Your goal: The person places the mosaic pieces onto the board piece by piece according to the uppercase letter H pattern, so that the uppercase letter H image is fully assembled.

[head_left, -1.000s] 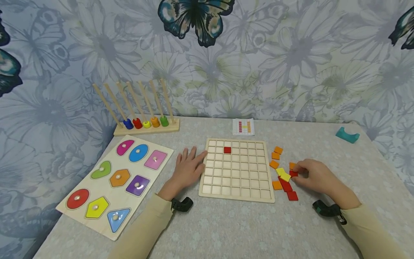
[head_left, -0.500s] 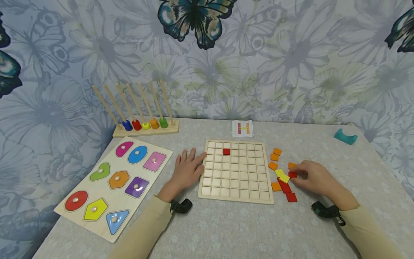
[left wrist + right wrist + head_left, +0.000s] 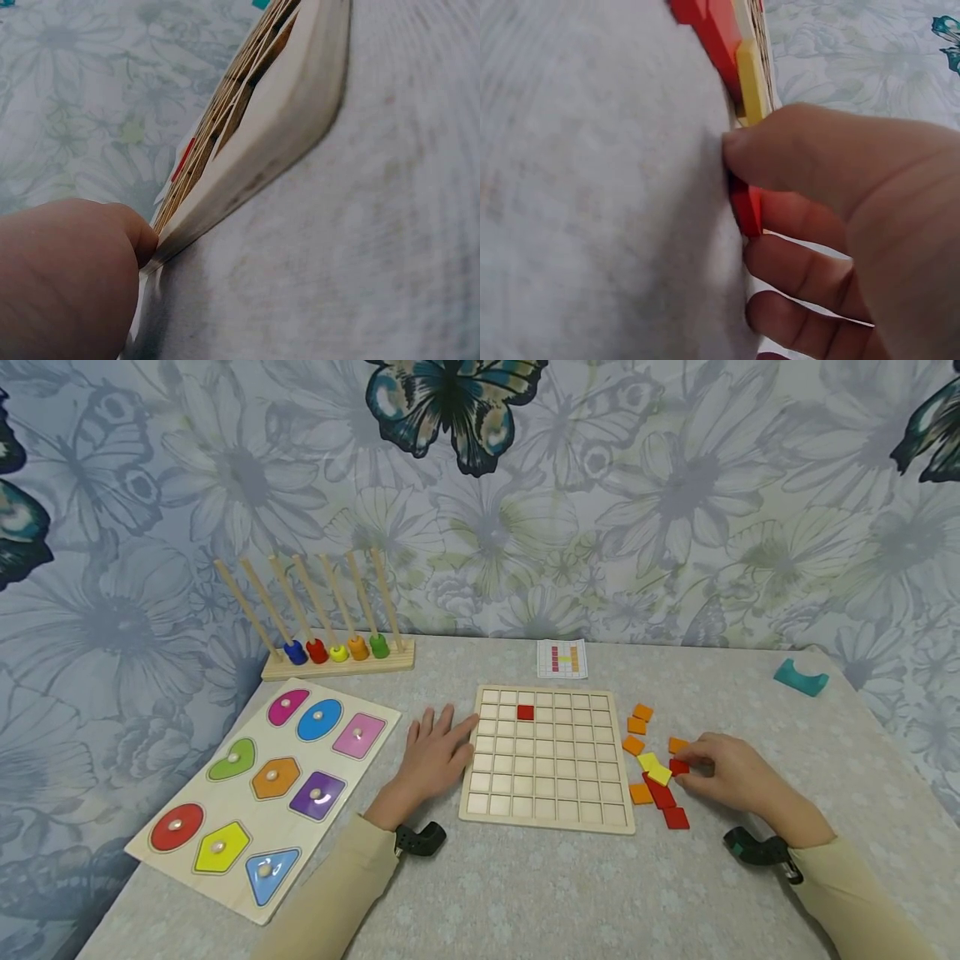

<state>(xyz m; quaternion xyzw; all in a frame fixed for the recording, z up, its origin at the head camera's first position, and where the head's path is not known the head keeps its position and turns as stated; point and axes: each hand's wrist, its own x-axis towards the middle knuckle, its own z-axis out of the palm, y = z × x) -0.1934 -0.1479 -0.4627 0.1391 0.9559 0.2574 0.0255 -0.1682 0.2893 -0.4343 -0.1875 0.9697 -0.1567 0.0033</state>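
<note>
Between the thumb and fingers of the right hand (image 3: 723,772), a red tile (image 3: 678,767) is pinched low at the tabletop (image 3: 525,893); whether it is lifted cannot be told. Just left of the fingertips, yellow tiles (image 3: 660,776) are seen, one laid partly over other red tiles (image 3: 661,795); an orange tile (image 3: 678,745) is found just beyond the tile held. By the left hand (image 3: 435,760), its fingers loosely spread and gripping nothing, the left edge of a grid board (image 3: 546,768) is touched. The pinch is probably best made on opposite edges and the tile raised straight up, so that the neighbouring yellow is not dragged, while the board is only lightly steadied.
</note>
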